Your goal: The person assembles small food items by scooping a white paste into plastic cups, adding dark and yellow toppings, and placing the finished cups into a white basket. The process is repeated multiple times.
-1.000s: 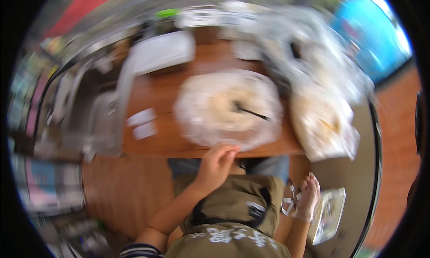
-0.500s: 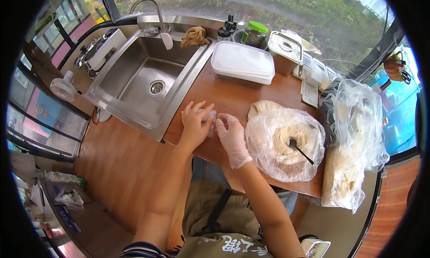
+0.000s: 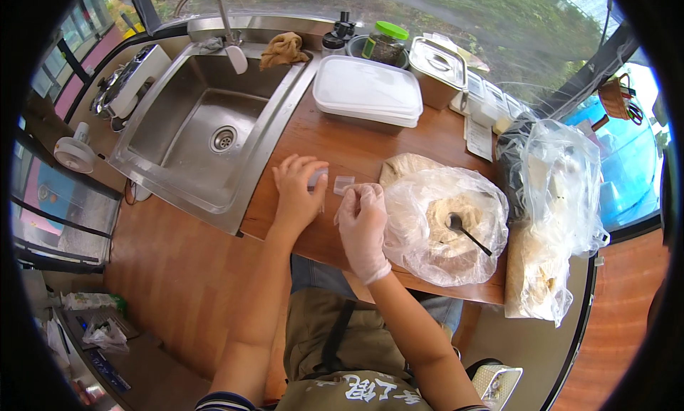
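My left hand is bare and curls over the wooden counter, holding a small clear plastic piece between thumb and fingers. My right hand, in a thin clear glove, has its fingers drawn together. A second small clear plastic piece shows just beyond its fingertips; whether it is gripped or only lies against them cannot be made out. To the right of the glove sits an open plastic bag of pale tan powder, in which a black-handled spoon stands tilted.
A steel sink with a tap lies left, a brown cloth on its rim. Behind my hands are a white-lidded box, a green-lidded jar and a steel container. Full plastic bags line the right edge.
The view has shifted slightly. My hands have drawn apart a little, and two clear pieces now show separately where they were together between my fingers.
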Demonstrator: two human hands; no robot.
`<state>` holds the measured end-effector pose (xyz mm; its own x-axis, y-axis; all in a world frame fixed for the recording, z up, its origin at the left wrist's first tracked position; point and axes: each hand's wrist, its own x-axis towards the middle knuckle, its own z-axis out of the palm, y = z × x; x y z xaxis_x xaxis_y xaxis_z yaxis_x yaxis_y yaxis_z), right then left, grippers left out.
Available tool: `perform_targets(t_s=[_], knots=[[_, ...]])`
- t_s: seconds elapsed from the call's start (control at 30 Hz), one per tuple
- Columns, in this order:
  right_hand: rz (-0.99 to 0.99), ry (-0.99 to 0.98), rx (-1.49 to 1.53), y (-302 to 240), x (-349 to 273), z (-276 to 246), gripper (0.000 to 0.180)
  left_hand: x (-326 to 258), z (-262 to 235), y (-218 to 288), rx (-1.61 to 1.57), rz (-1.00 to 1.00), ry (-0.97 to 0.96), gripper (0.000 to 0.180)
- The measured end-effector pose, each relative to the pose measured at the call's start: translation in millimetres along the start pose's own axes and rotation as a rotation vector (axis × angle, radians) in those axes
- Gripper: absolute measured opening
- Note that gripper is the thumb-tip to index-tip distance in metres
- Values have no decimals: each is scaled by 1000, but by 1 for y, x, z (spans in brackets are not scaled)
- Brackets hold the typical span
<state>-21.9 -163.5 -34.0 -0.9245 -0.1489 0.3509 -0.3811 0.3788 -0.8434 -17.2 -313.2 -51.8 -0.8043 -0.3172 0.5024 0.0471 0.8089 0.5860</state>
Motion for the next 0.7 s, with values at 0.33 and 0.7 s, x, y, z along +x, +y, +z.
perform_targets(t_s=[0.33,0.7], knots=[[-202,-151,-80,-45,-43,-136,23,-71,-37,132,-1396,-581,-472,32],[28,-13,-963,53,-18,-252,18,-98,4,164,-1678,-796,-652,38]])
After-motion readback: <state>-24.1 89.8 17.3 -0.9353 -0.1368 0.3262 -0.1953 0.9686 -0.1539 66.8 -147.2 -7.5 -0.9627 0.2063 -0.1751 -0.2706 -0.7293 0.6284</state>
